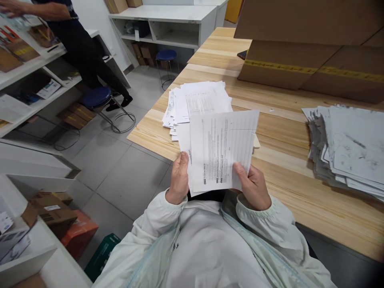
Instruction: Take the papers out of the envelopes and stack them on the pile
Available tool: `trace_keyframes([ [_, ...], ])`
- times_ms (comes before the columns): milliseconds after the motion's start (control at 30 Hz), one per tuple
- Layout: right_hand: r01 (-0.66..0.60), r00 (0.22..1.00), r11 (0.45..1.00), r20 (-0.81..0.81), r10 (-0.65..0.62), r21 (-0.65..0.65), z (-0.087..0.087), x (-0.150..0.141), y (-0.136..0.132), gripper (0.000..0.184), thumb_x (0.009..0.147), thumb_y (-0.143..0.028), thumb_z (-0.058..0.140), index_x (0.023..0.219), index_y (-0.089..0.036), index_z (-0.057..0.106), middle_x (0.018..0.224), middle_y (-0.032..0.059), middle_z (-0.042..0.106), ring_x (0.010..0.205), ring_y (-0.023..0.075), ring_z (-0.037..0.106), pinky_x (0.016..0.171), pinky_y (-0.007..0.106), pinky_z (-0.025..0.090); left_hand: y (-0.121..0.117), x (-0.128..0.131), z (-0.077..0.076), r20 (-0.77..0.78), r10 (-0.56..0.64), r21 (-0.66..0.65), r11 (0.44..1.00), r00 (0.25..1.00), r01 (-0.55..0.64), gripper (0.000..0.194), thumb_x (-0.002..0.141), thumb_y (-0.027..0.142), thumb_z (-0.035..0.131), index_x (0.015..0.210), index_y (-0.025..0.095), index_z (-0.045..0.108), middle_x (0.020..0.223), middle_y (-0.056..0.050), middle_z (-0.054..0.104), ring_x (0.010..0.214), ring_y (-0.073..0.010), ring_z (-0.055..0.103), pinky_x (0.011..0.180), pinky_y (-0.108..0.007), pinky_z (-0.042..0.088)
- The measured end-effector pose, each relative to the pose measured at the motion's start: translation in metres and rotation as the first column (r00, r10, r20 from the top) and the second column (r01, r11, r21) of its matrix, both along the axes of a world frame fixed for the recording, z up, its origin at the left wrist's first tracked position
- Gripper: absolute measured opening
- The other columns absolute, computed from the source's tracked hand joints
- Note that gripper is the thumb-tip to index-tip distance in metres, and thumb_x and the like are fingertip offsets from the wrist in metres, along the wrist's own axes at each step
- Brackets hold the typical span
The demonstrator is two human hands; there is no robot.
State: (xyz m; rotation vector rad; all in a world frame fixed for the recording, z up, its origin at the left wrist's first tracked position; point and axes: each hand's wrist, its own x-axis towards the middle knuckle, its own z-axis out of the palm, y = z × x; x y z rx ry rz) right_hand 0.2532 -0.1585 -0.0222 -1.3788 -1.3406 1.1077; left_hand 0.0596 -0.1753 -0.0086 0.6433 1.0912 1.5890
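Note:
My left hand (pixel 179 178) grips the left edge of a few printed sheets (pixel 220 150), held upright over my lap at the table's edge. On their lower right corner my right hand (pixel 253 186) is closed, with the thumb on the front page. Just behind the held sheets, a loose stack of printed papers (pixel 195 102) lies on the wooden table (pixel 282 160). Both sleeves are pale and white.
A second pile of grey-printed sheets (pixel 345 148) lies at the right. Large cardboard boxes (pixel 303 52) stand at the back of the table. A person in dark clothes (pixel 81 44) works at shelves on the left, near blue stools (pixel 97 98). Boxes (pixel 64 222) sit on the floor.

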Motion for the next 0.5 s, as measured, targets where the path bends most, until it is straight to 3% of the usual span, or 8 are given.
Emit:
trace_keyframes([
  [167, -0.178, 0.979, 0.979, 0.123, 0.165, 0.1, 0.003, -0.003, -0.005, 0.038, 0.093, -0.049, 0.059, 0.074, -0.016, 0.066, 0.064, 0.0011, 0.064, 0.058, 0.0147, 0.056, 0.051, 0.027, 0.043, 0.0, -0.002, 0.008, -0.075, -0.104, 0.023, 0.994, 0.992, 0.106, 0.047, 0.088, 0.058, 0.063, 0.111, 0.018, 0.074, 0.109, -0.01, 0.077, 0.107, -0.0255, 0.071, 0.095, -0.038, 0.057],
  [267, -0.038, 0.998, 0.943, -0.026, 0.05, 0.33, 0.011, -0.006, 0.001, 0.015, 0.087, -0.036, 0.071, 0.095, -0.023, 0.071, 0.086, 0.0012, 0.071, 0.076, 0.017, 0.066, 0.068, 0.029, 0.052, 0.009, -0.009, 0.019, -0.204, -0.105, 0.099, 0.987, 0.973, 0.128, 0.039, 0.084, 0.055, 0.07, 0.094, 0.018, 0.078, 0.091, -0.007, 0.078, 0.094, -0.0236, 0.073, 0.086, -0.036, 0.058],
  [333, 0.139, 0.981, 0.852, -0.187, -0.049, 0.505, 0.02, -0.007, 0.011, 0.041, 0.079, -0.032, 0.08, 0.117, -0.031, 0.066, 0.113, 0.0024, 0.07, 0.091, 0.0183, 0.067, 0.079, 0.033, 0.055, 0.02, -0.014, 0.027, -0.306, -0.04, 0.229, 0.967, 0.951, 0.114, 0.037, 0.082, 0.056, 0.071, 0.084, 0.019, 0.078, 0.084, -0.004, 0.077, 0.09, -0.0217, 0.071, 0.085, -0.034, 0.058],
  [400, 0.226, 0.96, 0.786, -0.266, -0.082, 0.575, 0.029, -0.005, 0.024, 0.066, 0.072, -0.034, 0.085, 0.132, -0.037, 0.056, 0.135, 0.0045, 0.061, 0.1, 0.0202, 0.067, 0.084, 0.036, 0.057, 0.03, -0.016, 0.033, -0.391, 0.008, 0.323, 0.938, 0.92, 0.129, 0.038, 0.081, 0.058, 0.071, 0.08, 0.02, 0.078, 0.082, -0.003, 0.076, 0.089, -0.0204, 0.07, 0.086, -0.034, 0.056],
  [433, 0.219, 0.963, 0.788, -0.258, -0.079, 0.575, 0.032, -0.004, 0.03, 0.072, 0.071, -0.036, 0.085, 0.136, -0.036, 0.054, 0.14, 0.0056, 0.058, 0.102, 0.0216, 0.067, 0.086, 0.038, 0.057, 0.035, -0.016, 0.035, -0.421, 0.009, 0.339, 0.929, 0.907, 0.149, 0.039, 0.082, 0.059, 0.07, 0.081, 0.021, 0.078, 0.083, -0.002, 0.075, 0.089, -0.0199, 0.069, 0.086, -0.033, 0.055],
  [500, 0.155, 0.978, 0.834, -0.201, -0.055, 0.529, 0.034, 0.0, 0.038, 0.06, 0.073, -0.039, 0.084, 0.128, -0.031, 0.062, 0.132, 0.0074, 0.065, 0.103, 0.0244, 0.068, 0.091, 0.043, 0.057, 0.041, -0.013, 0.035, -0.464, -0.032, 0.321, 0.925, 0.885, 0.202, 0.042, 0.083, 0.061, 0.067, 0.085, 0.02, 0.078, 0.084, -0.002, 0.075, 0.088, -0.0191, 0.067, 0.085, -0.033, 0.055],
])
